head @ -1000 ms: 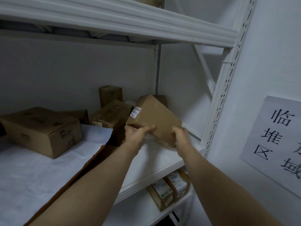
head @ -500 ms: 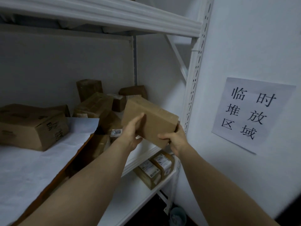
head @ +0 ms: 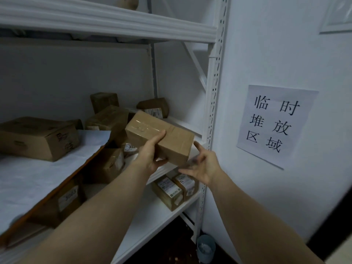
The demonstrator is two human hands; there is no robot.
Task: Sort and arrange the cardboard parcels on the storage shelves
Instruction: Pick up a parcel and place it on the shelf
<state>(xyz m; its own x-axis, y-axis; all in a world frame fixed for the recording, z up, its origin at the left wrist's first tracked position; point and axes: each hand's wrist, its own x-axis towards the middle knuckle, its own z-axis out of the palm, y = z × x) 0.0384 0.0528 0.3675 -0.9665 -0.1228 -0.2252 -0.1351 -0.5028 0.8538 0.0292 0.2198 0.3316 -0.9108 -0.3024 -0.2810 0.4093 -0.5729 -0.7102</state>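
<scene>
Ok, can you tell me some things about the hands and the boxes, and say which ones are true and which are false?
1. The left hand holds the taped parcel. True.
2. The right hand is curled into a fist. False: its fingers are spread open.
3. A paper sign hangs on the wall to the right of the shelves. True.
4. The lower shelf has nothing on it. False: labelled parcels lie on it.
</scene>
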